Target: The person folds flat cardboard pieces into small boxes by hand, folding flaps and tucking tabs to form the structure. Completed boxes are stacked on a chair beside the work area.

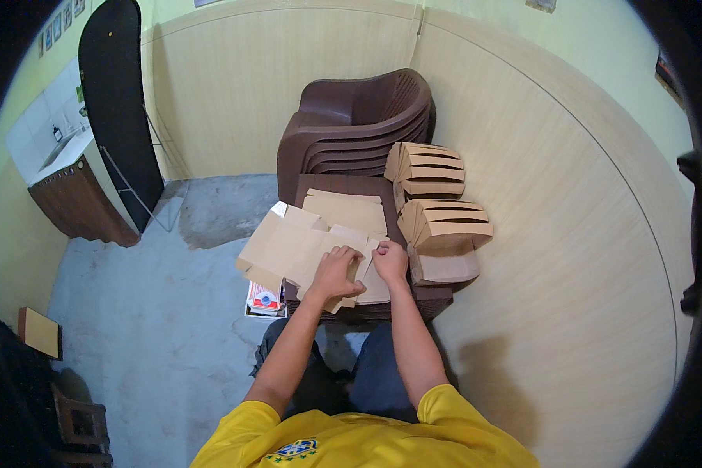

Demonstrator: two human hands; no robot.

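A partly folded cardboard box blank (288, 248) lies tilted across the seat of a brown plastic chair, with flaps standing at its right end. My left hand (337, 273) rests on that right end, its fingers curved and its thumb spread apart from them. My right hand (390, 261) is closed in a pinch at the flap on the blank's right edge; its fingertips are partly hidden. Beneath and behind is more flat cardboard (343, 209), lying on the seat.
Brown plastic chairs (359, 117) are stacked before me. Folded cardboard pieces stand in a rear group (429, 168) and a nearer group (448, 222) by the right wall. A small box with a red-and-white pack (264, 298) sits left of the chair. An ironing board (113, 109) leans beyond.
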